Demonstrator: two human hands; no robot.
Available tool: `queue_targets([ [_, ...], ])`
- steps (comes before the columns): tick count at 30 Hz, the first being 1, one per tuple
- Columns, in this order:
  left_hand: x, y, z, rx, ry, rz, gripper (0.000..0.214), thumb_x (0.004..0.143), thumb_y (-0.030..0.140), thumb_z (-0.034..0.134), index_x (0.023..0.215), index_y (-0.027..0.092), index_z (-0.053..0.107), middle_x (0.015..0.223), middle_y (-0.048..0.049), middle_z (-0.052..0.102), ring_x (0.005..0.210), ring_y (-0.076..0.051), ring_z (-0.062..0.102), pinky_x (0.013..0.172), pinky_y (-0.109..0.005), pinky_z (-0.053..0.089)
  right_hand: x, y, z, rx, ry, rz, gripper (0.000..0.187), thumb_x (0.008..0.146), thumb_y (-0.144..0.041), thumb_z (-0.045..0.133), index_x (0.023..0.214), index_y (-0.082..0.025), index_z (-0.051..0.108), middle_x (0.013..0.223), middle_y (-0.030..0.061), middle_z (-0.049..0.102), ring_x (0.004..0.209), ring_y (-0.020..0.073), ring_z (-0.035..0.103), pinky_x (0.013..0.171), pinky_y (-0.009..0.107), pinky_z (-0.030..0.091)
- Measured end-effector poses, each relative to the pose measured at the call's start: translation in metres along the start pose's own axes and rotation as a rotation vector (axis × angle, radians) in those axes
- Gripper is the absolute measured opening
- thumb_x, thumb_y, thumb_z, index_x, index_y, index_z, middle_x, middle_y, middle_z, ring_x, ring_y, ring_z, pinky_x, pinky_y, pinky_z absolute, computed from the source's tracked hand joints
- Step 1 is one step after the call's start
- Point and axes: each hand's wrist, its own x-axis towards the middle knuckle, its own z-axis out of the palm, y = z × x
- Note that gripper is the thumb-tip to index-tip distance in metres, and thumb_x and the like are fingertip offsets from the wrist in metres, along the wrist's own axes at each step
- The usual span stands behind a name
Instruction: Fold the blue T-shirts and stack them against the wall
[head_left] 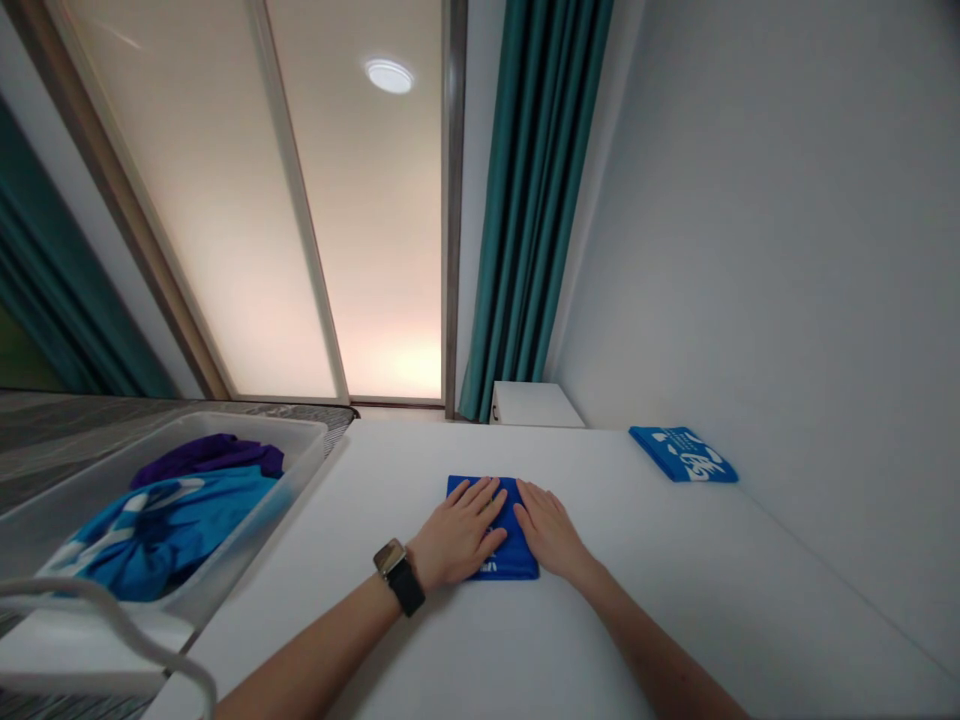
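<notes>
A pale wall (787, 250) is closing off the right side; frosted sliding doors (375, 250) are glowing beyond the work area, with a teal curtain (536, 200) hanging beside them; a white tabletop (600, 455) is stretching out in front of the person; at its left side a translucent plastic storage bin (304, 450) is holding a crumpled bright-blue garment (187, 530) with white markings, and behind that a bunched purple garment (199, 460); these two are lying loose and unfolded, so they appear to be the part left over.

Near the wall, a flat blue folded cloth with white print (684, 455) is lying apart on the tabletop, looking finished; a darker blue folded cloth (517, 555) is lying mid-table beneath both hands, already a neat rectangle and probably close to done; the left hand (457, 540) is pressing flat across it, fingers moderately spread, thumb apart, gripping nothing; the right hand (551, 530) is resting along its right edge, fingers extended and close together, also pinching nothing visible; a dark-strapped smartwatch (399, 575) is circling the left wrist.
</notes>
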Motion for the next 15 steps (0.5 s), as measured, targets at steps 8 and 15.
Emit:
queue_targets([
  [8, -0.008, 0.002, 0.023, 0.004, 0.039, -0.092, 0.064, 0.097, 0.057, 0.033, 0.148, 0.018, 0.037, 0.154, -0.0118, 0.037, 0.144, -0.028, 0.029, 0.117, -0.048, 0.024, 0.011, 0.008, 0.005, 0.299, 0.002, 0.096, 0.064, 0.097, -0.049, 0.024, 0.144, -0.010, 0.043, 0.151, 0.0140, 0.040, 0.141, 0.0226, 0.033, 0.119, 0.045, 0.015],
  [15, -0.010, 0.005, 0.024, 0.001, 0.051, -0.120, 0.066, 0.096, 0.058, 0.035, 0.149, 0.018, 0.036, 0.154, -0.0105, 0.037, 0.144, -0.028, 0.029, 0.117, -0.047, 0.022, 0.026, -0.004, 0.015, 0.926, 0.185, 0.288, 0.071, 0.092, -0.067, 0.025, 0.146, -0.023, 0.041, 0.155, 0.0030, 0.034, 0.144, 0.0180, 0.026, 0.120, 0.042, 0.016],
])
